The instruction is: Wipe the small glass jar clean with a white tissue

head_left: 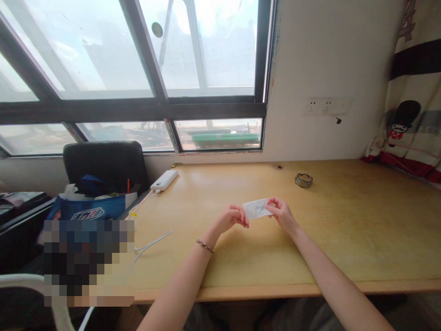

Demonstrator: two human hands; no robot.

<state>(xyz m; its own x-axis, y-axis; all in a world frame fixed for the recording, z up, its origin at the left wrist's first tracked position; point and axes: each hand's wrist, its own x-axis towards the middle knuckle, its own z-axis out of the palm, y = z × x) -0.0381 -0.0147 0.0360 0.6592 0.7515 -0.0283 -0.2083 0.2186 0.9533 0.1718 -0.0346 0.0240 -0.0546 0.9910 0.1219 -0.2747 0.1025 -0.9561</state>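
Note:
A small white rectangular piece of what looks like thin paper or tissue (257, 209) is held up just over the tabletop, slightly creased. My right hand (283, 215) pinches its right end between thumb and fingers. At the opposite end, my left hand (234, 218) has its fingers bent around the left edge, closed on it; part of that grip is hidden. A braided bracelet (205, 246) circles my left wrist. Both forearms reach in over the front edge of the wooden table (344, 239).
A dark ring-shaped object (303, 180) lies toward the back right. At the back left sits a white power bank (164, 180) with cables (155, 241) trailing down. A black chair (106, 161) carrying a blue bag (93, 207) stands left of the table, below the window.

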